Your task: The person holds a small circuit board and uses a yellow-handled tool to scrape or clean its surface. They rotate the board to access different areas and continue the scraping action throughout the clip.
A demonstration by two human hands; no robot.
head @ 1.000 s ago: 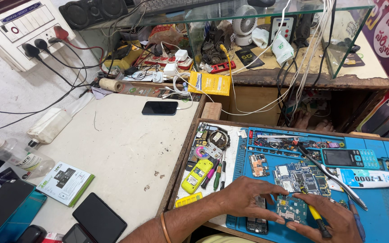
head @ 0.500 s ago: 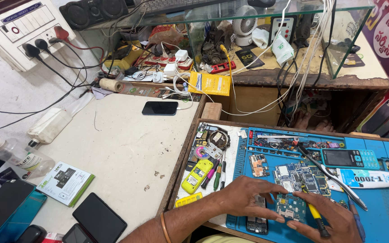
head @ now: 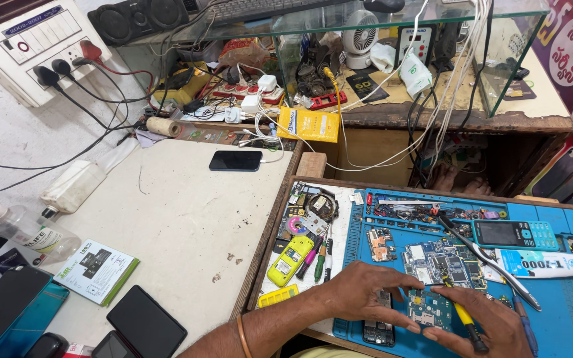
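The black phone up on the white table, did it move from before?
No. The black phone lies in the same spot on the white table, just left of the wooden block, as in the earlier pictures.

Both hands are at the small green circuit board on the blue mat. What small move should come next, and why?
Probably bring the tip of the yellow screwdriver down onto the board. The left hand already pins the board against the blue mat, and the right hand holds the screwdriver at the board's edge, so it seems steadied for work.
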